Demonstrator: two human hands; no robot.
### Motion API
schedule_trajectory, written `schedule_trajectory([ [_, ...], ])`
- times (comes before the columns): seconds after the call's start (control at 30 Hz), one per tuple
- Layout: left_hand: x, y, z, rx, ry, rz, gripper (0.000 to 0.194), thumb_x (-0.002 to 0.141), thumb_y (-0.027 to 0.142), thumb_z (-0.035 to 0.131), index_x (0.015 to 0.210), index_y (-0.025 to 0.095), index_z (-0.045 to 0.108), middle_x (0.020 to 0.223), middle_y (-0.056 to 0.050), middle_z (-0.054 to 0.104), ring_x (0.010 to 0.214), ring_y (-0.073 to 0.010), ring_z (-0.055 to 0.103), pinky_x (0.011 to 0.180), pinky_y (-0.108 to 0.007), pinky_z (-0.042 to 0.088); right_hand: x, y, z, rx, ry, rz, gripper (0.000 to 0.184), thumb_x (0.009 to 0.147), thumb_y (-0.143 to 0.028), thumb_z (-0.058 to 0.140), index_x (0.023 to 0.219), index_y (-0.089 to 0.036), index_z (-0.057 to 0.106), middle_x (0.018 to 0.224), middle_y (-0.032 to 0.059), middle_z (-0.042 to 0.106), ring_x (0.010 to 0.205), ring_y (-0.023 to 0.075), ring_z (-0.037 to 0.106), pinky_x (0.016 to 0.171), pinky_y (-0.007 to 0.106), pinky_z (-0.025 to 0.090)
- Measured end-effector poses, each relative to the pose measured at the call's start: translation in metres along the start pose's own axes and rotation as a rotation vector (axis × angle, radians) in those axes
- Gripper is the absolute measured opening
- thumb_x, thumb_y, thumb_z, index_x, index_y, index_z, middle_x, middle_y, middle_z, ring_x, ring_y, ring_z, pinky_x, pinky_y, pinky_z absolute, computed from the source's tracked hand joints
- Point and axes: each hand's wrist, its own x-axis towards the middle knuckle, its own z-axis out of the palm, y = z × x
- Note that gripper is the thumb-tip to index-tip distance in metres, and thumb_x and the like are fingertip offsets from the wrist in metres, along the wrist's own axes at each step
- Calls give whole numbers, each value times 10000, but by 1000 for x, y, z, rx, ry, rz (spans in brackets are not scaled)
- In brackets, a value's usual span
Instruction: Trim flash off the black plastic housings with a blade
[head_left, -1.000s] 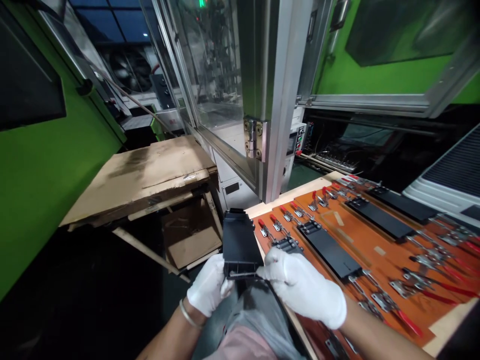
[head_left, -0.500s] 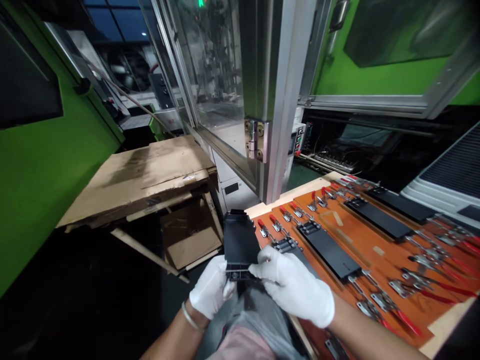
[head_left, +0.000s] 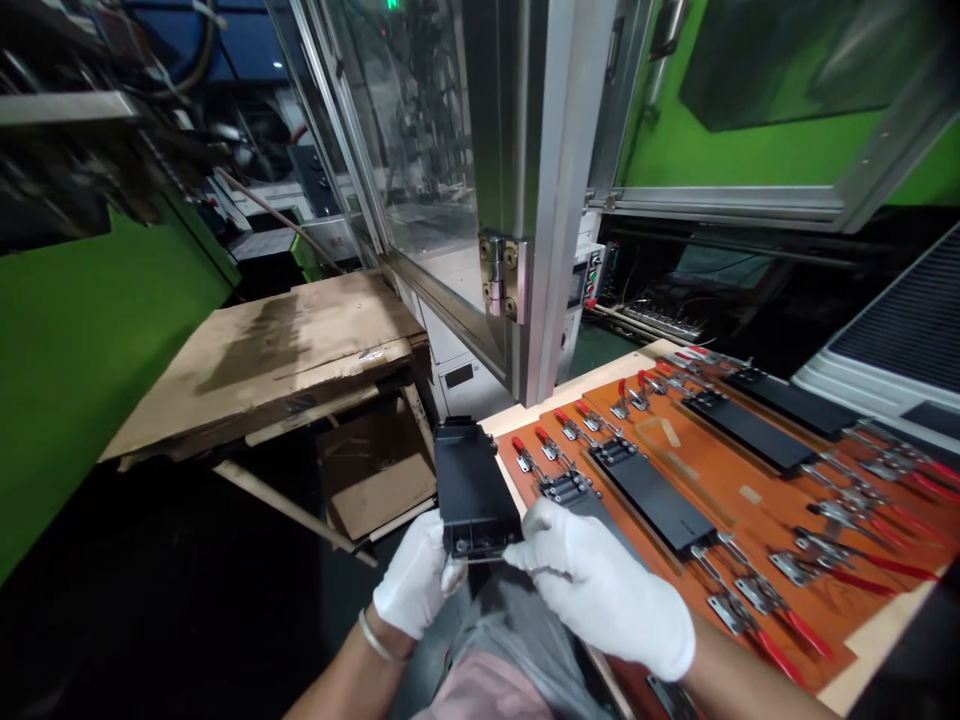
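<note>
A black plastic tray-like part [head_left: 471,485], long and flat with a ribbed near end, is held out in front of me. My left hand [head_left: 412,577], in a white glove, grips its near left corner with the thumb by the edge. My right hand [head_left: 592,575], gloved too, is closed in a pinch by the near right corner. From its fingertips a thin light strip [head_left: 484,560], perhaps a blade, runs along the near edge of the part. The strip's other end and whatever handle it may have are hidden.
To the right stands an orange fixture board [head_left: 667,465] with several red-handled toggle clamps [head_left: 772,610] and black panels [head_left: 651,495]. A framed glass door [head_left: 427,130] with a hinge rises ahead. At left is a cardboard-topped table [head_left: 277,340] beside a green machine [head_left: 82,370].
The black part has tilted, showing more of its near end. The thin strip went from across that end to its lower edge. Blurred machinery now appears at upper left.
</note>
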Motion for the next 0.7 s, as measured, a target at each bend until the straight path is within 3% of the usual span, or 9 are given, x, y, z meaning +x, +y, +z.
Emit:
schedule_trajectory([
  [0.1,-4,10,-2,56,62,42,431,811,366,407,408,243,314,338,30,285,334,-104,302,385,-242,252,-9,0,-3,52,135,55,377,789,-39,409,954,-224,693,823,23,536,697,132,555,656,251,455],
  [0.2,-7,13,-8,339,179,266,409,812,309,464,418,229,389,387,-3,419,392,-129,418,425,-251,339,-20,0,-2,37,193,184,345,818,-34,413,922,-235,674,827,16,502,665,120,535,665,254,463],
  [0.3,-6,2,-16,587,356,552,187,805,287,537,673,198,636,636,-56,659,615,-203,627,600,-309,513,-28,-3,4,46,252,233,305,844,-54,427,914,-238,660,827,21,493,676,128,541,661,255,469],
  [0.37,-6,-9,-21,690,434,679,168,806,246,561,893,173,684,842,-97,727,790,-243,689,725,-357,555,-29,-7,11,32,280,264,293,859,-73,425,922,-241,657,830,28,497,689,140,555,669,266,477],
  [0.47,-7,-22,-23,793,547,738,182,802,211,580,945,148,673,869,-121,731,798,-261,709,726,-372,577,-25,-14,23,47,343,345,269,867,-96,419,878,-236,649,830,35,518,696,154,567,691,285,491],
  [0.57,-8,-29,-25,859,668,784,159,782,230,604,900,142,663,799,-120,718,734,-268,707,684,-377,582,-18,-20,33,225,408,412,248,867,-106,427,803,-227,633,780,29,556,697,155,584,669,266,504],
  [0.7,-8,-36,-31,837,681,826,166,781,241,620,916,154,662,813,-113,721,756,-272,706,719,-391,576,-14,-23,39,266,423,398,257,858,-113,433,824,-230,659,771,25,557,698,154,578,662,263,503],
])
